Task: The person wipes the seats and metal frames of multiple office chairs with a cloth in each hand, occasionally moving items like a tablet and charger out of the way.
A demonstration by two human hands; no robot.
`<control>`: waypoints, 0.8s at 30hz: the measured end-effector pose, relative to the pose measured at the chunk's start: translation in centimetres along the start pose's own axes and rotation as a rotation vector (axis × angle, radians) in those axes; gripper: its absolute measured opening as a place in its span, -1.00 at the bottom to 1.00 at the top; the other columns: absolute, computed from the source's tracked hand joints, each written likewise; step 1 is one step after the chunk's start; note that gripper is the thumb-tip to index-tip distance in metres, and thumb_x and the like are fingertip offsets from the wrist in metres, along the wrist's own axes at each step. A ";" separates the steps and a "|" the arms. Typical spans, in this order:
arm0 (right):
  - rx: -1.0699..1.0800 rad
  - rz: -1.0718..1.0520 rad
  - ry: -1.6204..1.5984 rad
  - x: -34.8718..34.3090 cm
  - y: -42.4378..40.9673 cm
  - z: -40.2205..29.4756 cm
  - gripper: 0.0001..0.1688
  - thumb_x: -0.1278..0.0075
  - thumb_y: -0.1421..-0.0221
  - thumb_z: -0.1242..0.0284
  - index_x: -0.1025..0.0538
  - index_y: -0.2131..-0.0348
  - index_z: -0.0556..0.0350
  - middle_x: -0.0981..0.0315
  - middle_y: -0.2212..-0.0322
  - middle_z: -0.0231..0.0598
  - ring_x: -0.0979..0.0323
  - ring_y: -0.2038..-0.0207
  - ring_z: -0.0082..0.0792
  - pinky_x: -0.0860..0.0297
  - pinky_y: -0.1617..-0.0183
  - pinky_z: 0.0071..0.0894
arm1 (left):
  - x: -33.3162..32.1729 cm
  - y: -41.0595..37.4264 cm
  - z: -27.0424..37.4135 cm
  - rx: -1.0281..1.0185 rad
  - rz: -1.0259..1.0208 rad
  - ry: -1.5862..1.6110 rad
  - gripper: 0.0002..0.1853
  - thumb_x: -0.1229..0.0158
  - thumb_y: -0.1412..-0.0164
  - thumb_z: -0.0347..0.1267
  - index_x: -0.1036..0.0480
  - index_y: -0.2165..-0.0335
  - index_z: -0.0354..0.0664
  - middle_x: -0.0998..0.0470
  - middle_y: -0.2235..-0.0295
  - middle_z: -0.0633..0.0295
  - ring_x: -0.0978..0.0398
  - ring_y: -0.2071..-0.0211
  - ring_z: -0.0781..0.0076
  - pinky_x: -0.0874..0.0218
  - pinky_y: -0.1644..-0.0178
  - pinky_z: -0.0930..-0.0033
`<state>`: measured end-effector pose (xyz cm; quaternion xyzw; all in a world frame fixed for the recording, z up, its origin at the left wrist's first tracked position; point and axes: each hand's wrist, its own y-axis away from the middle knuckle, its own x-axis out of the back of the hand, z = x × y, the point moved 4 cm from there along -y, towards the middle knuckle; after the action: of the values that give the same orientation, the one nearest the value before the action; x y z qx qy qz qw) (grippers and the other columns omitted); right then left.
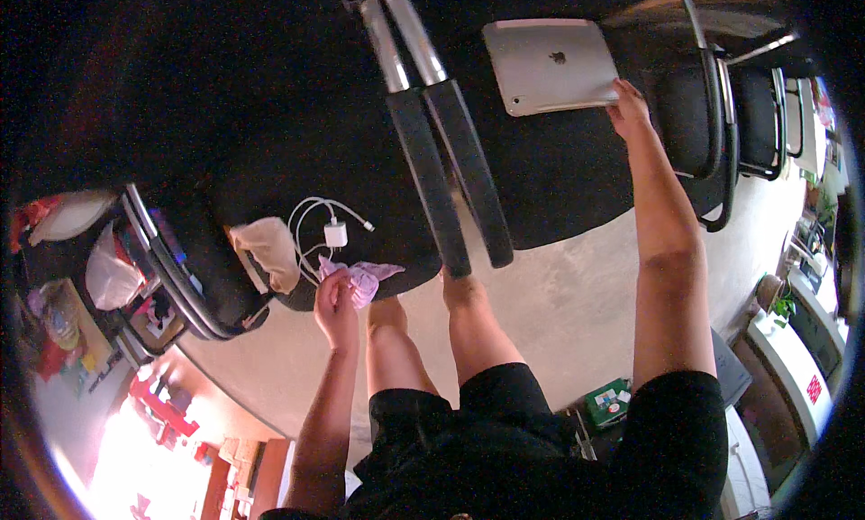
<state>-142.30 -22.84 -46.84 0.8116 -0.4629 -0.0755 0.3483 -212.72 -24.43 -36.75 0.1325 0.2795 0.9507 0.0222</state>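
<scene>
My right hand grips the lower right corner of a silver Apple tablet, its back with the camera turned up. The tablet is over a black chair seat; whether it touches the seat I cannot tell. A bunched pale purple cloth is pinched in my left hand, at the front edge of the neighbouring black seat. Just beyond the cloth lies a white charger plug with its white cable looped around it. Left of the cable sits a crumpled beige cloth or bag.
Two padded armrests on metal supports rise between the seats. More black chairs stand in a row at right, and another armrest frame stands at left beside several bags. A green box is on the right, near my hip.
</scene>
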 end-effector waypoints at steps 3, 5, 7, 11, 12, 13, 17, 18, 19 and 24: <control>0.332 0.331 0.469 0.9 4.7 -0.2 -0.49 -0.11 -0.20 0.33 -0.41 -0.10 0.01 -0.45 -0.01 -0.31 -0.44 0.03 -0.42 -0.38 0.02 -0.43 | -0.2 -0.3 -0.7 -0.191 0.051 -0.391 -0.69 -0.13 -0.20 -0.51 -0.46 0.06 -0.25 -0.53 0.10 0.19 -0.47 0.08 0.28 -0.31 -0.03 0.29; 0.305 0.229 0.046 -2.9 12.2 1.0 -0.58 -0.02 -0.26 0.39 -0.42 -0.08 0.12 -0.43 -0.02 -0.24 -0.43 -0.03 -0.35 -0.39 -0.02 -0.40 | 0.8 0.5 -0.1 -0.185 0.203 -0.581 -0.54 -0.21 -0.08 -0.52 -0.41 0.00 -0.23 -0.41 0.02 0.12 -0.37 0.00 0.25 -0.34 0.02 0.32; 0.543 0.067 -0.106 -7.5 23.1 -0.9 -0.67 0.05 -0.31 0.47 -0.44 -0.03 0.16 -0.42 -0.02 -0.16 -0.44 -0.02 -0.31 -0.38 -0.03 -0.38 | 2.3 0.7 -1.3 -0.321 0.250 -0.826 -0.46 -0.23 -0.01 -0.49 -0.33 -0.03 -0.21 -0.37 0.07 0.07 -0.28 -0.02 0.16 -0.28 -0.01 0.29; 0.924 -0.534 0.472 -13.9 43.1 -1.0 -0.69 0.08 -0.18 0.58 -0.49 0.07 0.14 -0.49 0.09 -0.04 -0.46 0.07 -0.13 -0.38 -0.03 -0.21 | 2.2 0.8 -1.1 -0.088 0.377 -0.613 -0.53 -0.24 -0.05 -0.42 -0.34 0.04 -0.25 -0.33 0.11 0.09 -0.32 0.12 0.23 -0.30 0.07 0.27; 0.920 -0.780 0.632 -16.1 47.3 -0.6 -0.63 0.05 -0.12 0.58 -0.50 0.05 0.11 -0.49 0.11 0.04 -0.44 0.05 0.01 -0.35 -0.08 -0.08 | 2.5 0.9 -0.8 -0.105 0.382 -0.668 -0.54 -0.25 -0.06 -0.41 -0.34 0.05 -0.26 -0.33 0.11 0.09 -0.32 0.14 0.24 -0.31 0.09 0.27; 0.765 -1.000 0.682 -18.3 48.5 3.3 -0.38 -0.05 -0.06 0.51 -0.36 -0.15 0.04 -0.38 0.00 0.15 -0.35 -0.04 0.16 -0.28 -0.19 -0.03 | 2.1 0.7 -0.3 -0.115 0.407 -0.612 -0.52 -0.25 -0.07 -0.40 -0.33 0.04 -0.27 -0.33 0.11 0.09 -0.33 0.14 0.24 -0.30 0.09 0.28; 0.708 -0.759 1.004 -26.2 46.4 15.1 0.06 -0.23 0.01 0.25 -0.03 -0.33 0.11 -0.02 -0.27 0.11 -0.10 -0.27 0.11 -0.15 -0.30 -0.05 | 3.3 -0.5 -0.7 -0.291 0.373 -0.579 -0.38 -0.27 -0.08 -0.33 -0.28 -0.09 -0.28 -0.39 0.04 0.00 -0.35 0.02 0.08 -0.25 -0.02 0.18; 0.655 -0.675 0.950 -28.0 44.9 15.8 0.10 -0.24 0.01 0.20 -0.02 -0.32 0.18 -0.02 -0.26 0.17 -0.08 -0.27 0.15 -0.12 -0.32 -0.05 | 3.7 -1.4 -0.6 -0.365 0.297 -0.724 -0.38 -0.25 -0.08 -0.32 -0.28 -0.10 -0.27 -0.40 -0.01 -0.02 -0.33 -0.03 0.03 -0.21 -0.07 0.12; 0.599 -0.590 0.898 -29.6 43.3 16.4 0.14 -0.26 0.02 0.14 -0.01 -0.31 0.24 -0.02 -0.25 0.23 -0.07 -0.26 0.20 -0.08 -0.34 -0.06 | 3.9 -2.4 -0.6 -0.438 0.215 -0.866 -0.38 -0.24 -0.09 -0.30 -0.28 -0.10 -0.27 -0.40 -0.05 -0.03 -0.32 -0.07 -0.02 -0.17 -0.12 0.07; 0.600 -0.482 0.830 -36.6 42.8 19.4 0.24 -0.17 0.02 -0.10 -0.01 -0.27 0.45 -0.11 -0.18 0.26 -0.10 -0.24 0.15 -0.08 -0.33 -0.04 | 5.6 -9.2 -4.6 -0.239 -0.138 -0.481 -0.54 -0.05 -0.20 -0.40 -0.37 -0.08 -0.26 -0.50 0.03 -0.10 -0.42 -0.04 -0.05 -0.19 -0.13 0.14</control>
<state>-201.36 -17.09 -41.49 0.9195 -0.0899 0.3074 0.2279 -219.67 -18.46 -44.09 0.3317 0.1606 0.9143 0.1681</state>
